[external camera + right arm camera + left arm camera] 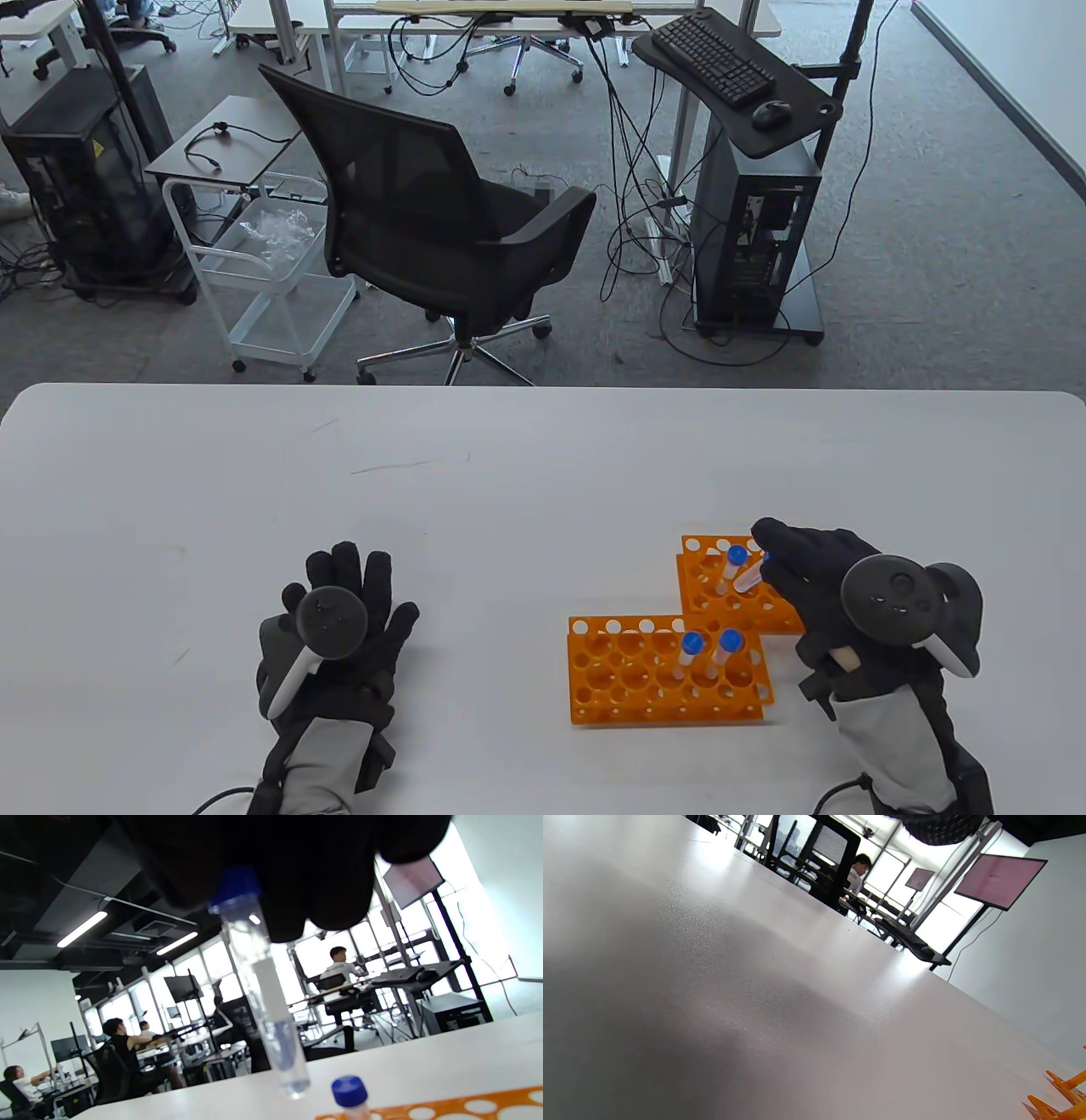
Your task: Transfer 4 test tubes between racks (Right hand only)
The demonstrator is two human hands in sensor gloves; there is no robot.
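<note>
Left hand lay flat on the worktop, fingers spread, holding nothing, well away from the action. Moving right, the near rack stood with two capped tubes upright, the far rack touching its back corner with one tube left. Right hand hovered over the far rack pinching a fourth tube by its cap end, long axis tilted, bottom hanging clear; the near rack lay to its left, toward the person.

near rack left-front of far rack | two tubes in near rack | one tube in far rack
</note>
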